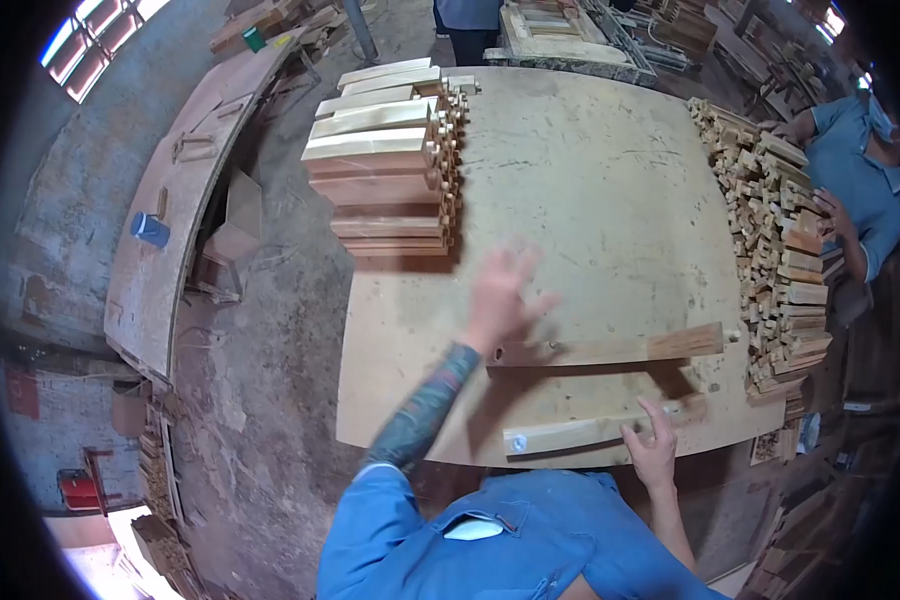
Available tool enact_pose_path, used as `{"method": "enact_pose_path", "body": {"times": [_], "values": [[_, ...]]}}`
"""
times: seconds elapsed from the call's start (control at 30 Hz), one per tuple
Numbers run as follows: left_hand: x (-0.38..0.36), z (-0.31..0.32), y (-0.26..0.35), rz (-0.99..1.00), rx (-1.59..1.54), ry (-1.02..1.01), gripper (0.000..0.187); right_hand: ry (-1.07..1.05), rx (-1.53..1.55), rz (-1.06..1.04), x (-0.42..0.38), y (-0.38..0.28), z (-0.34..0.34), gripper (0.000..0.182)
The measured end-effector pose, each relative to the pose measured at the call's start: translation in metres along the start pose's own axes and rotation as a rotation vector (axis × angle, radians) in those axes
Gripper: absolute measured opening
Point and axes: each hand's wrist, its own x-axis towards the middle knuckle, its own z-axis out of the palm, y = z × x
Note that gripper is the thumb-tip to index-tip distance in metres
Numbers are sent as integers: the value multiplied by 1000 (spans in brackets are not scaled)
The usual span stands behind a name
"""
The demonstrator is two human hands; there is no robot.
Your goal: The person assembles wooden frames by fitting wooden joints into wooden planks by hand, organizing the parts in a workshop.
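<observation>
My left hand (505, 300) is over the table at the left end of a long wooden piece (600, 350). Its fingers are spread and blurred by motion, with nothing seen in them. That piece lies crosswise, has a darker right part and casts a shadow toward me. Nearer my body, a second wooden piece (565, 436) rests by the table's front edge, with a pale round mark on its left end. My right hand (655, 450) is at the right part of this nearer piece, thumb and forefinger apart, fingertips overlapping it in this view.
A tall stack of wooden pieces (375, 165) stands at the table's (590, 200) back left. Along the right edge runs a long pile of tenoned pieces (775, 250), with a person in blue (855, 170) beside it. A side bench (185, 190) holds a blue mug (150, 230).
</observation>
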Motion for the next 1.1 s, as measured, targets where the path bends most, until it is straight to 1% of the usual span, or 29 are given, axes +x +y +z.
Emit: {"method": "enact_pose_path", "body": {"times": [0.03,0.07,0.13,0.2,0.27,0.3,0.37,0.4,0.47,0.5,0.53,0.57,0.63,0.67,0.73,0.77,0.8,0.83,0.87,0.93,0.97,1.03,1.07,1.1], "values": [[32,-33,-24,63,174,109,78,6,13,-11,2,-6,4,44],[62,-65,-52,134,292,164,79,9,16,-5,3,-11,7,44],[101,-114,-83,48,531,59,81,-51,35,-1,11,-16,9,41],[122,-140,-116,65,667,-48,82,-39,40,9,15,-23,9,40],[129,-152,-143,97,631,-157,79,-28,48,18,21,-25,8,39],[131,-154,-150,103,623,-168,79,-30,47,30,20,-24,7,39],[141,-157,-158,59,585,-237,71,-21,50,41,20,-22,6,39],[143,-158,-159,66,583,-241,71,-24,51,42,18,-21,5,39],[148,-160,-156,172,429,-241,63,-17,49,38,15,-18,2,39],[150,-162,-135,114,246,-253,60,-11,56,32,15,-16,0,38],[147,-164,-110,180,244,-161,63,0,66,26,17,-15,-1,37],[145,-167,-76,167,200,-112,64,17,69,32,18,-15,-1,37],[137,-168,-16,156,-7,-22,64,9,114,19,26,-19,-2,35],[128,-155,-5,59,-273,-35,62,26,115,30,30,-21,0,35],[112,-125,15,-45,-530,-144,56,0,220,-133,43,-30,3,34],[107,-107,25,-110,-594,-124,53,-5,218,-187,47,-38,3,34],[97,-87,33,-186,-658,-109,51,-16,217,-234,48,-45,2,34],[83,-53,19,-218,-686,-99,49,-29,227,-275,49,-47,3,34],[71,-25,8,-201,-659,-127,48,-40,221,-309,49,-46,4,35],[51,12,-1,-437,-410,-253,49,-85,241,-301,44,-40,5,33],[44,20,-6,-442,-405,-259,49,-89,248,-295,41,-36,4,33],[40,31,-11,-529,-706,-225,51,-167,273,-192,42,-23,0,35],[42,29,-3,-530,-706,-230,51,-167,274,-187,46,-14,-2,35],[46,18,11,-495,-902,-276,52,-187,385,-134,52,-4,-3,42]]}}
